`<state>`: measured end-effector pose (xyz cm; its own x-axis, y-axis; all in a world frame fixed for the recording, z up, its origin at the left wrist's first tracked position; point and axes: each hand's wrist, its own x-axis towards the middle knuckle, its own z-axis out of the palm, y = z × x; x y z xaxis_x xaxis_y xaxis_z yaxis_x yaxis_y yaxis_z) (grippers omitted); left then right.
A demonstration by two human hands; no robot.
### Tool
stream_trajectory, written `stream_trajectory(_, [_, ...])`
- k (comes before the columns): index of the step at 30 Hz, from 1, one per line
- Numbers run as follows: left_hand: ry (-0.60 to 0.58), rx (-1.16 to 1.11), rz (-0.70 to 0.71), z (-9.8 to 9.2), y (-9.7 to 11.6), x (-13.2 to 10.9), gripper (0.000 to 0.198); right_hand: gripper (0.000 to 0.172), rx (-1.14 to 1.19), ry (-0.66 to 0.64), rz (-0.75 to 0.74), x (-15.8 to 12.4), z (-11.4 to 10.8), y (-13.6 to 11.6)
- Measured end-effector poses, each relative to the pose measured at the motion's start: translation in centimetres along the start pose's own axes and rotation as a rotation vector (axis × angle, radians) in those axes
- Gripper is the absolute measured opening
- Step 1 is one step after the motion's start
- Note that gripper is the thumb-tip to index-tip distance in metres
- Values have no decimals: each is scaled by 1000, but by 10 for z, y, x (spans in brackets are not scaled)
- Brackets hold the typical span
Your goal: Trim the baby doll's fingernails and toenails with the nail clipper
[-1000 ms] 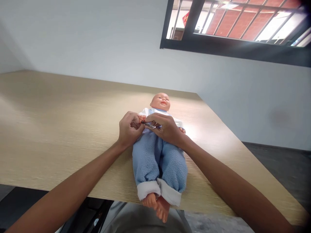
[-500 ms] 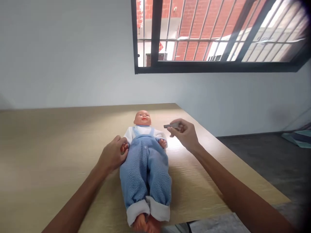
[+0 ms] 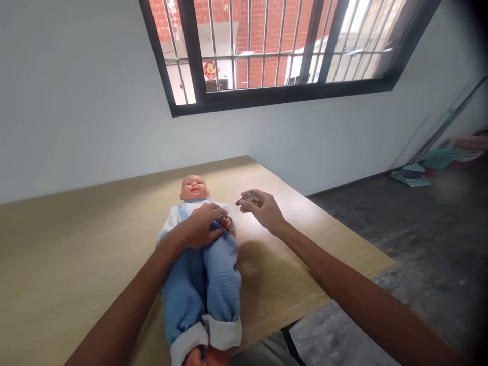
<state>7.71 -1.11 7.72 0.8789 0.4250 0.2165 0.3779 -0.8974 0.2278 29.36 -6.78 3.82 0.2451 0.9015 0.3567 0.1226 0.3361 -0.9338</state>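
A flat, pale, wood-grained worktop (image 3: 76, 244) carries a smooth-headed plastic baby doll (image 3: 222, 272) dressed in fuzzy blue and white. The doll lies on its back.

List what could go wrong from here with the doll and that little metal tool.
1. The small metal tool sits in the fingertips of the right hand, so it might slip and drop.
2. The left hand lies across the doll, fingers close to the doll's hand; they could get in the tool's way there.
3. The doll's feet lie near the edge of the table, so a tug might pull it off.
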Motion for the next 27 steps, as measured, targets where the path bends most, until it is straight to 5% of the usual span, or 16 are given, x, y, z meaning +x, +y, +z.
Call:
stream_trajectory(8, [-121,-73,96,8,-15,17,8,22,-11,-114,-149,-4,5,4])
stream_trajectory(13, [-85,-130,101,9,-19,13,14,20,-118,-204,-258,-11,8,4])
stream_trajectory(27, [62,-271,78,9,-17,10,19,30,-432,-144,-617,-35,19,18])
